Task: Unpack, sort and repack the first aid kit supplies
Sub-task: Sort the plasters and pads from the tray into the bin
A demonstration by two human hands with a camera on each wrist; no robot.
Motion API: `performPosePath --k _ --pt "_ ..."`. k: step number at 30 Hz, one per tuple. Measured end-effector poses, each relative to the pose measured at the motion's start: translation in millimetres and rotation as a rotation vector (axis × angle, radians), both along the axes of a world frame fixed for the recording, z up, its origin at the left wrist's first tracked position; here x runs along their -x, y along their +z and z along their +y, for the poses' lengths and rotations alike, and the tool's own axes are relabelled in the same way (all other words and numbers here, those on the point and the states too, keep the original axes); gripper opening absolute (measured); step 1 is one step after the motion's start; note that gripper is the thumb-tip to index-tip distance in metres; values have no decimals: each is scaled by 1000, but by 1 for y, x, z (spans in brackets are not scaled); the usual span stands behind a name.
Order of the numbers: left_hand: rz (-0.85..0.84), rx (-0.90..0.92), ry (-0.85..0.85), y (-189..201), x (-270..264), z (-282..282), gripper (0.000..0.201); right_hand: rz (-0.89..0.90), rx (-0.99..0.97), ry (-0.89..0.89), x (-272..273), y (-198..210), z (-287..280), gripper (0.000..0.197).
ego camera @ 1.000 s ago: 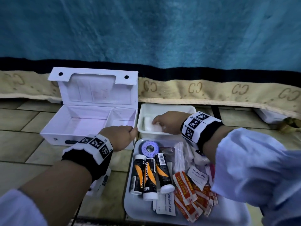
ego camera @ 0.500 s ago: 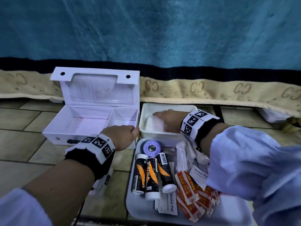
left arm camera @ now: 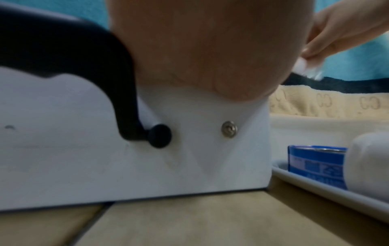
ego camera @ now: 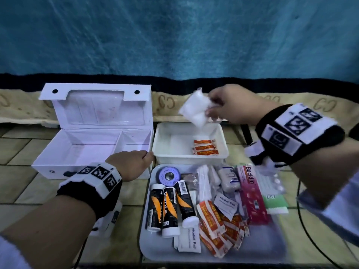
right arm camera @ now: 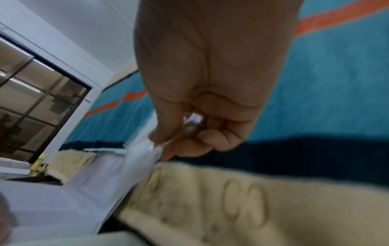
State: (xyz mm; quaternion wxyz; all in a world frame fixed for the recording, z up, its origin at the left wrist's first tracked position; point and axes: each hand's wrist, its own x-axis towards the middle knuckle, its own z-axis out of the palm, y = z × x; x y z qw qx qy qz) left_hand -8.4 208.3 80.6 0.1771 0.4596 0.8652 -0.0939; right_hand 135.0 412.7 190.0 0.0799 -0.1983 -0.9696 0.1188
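- first aid box point(ego camera: 91, 144): smooth white plastic showing, metal snap stud point(left arm camera: 229, 129)
- cotton packet point(ego camera: 195, 109): clear glossy film wrapping it
- blanket point(ego camera: 252, 105): fuzzy cloth
- tray point(ego camera: 155, 247): glossy plastic

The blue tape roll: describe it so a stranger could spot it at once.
Start at the big white tray nearest the camera, in front of the open white box. Go to its far left corner, just behind the three black-and-orange tubes. The tape roll lies flat there, the only round blue thing with a shiny metal centre.
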Motion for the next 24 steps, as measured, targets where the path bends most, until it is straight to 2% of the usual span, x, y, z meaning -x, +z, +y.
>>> performPosePath --k 3,6,10,13,18,22,24 --pt "-9 1 16 -1 1 0 40 -136 -59 -114 -47 17 11 26" --pt "-14 -6 25 -3 1 0 46 -212 99 -253 -91 4 16 27" --pt "-31 -28 76 -5 2 1 53 -223 318 -470 -124 -37 16 34" --pt "-31 -16 63 -3 0 1 52 -310 197 -580 -134 -64 18 13" --pt "-21 6 68 2 -5 2 50 -426 141 -607 -138 -96 14 27" --pt "-20 18 74 2 -5 2 49 -444 99 -628 -137 -89 13 49" --pt "-31 14 78 2 -4 2 50 -440 69 -639 -136 -81 15 53"
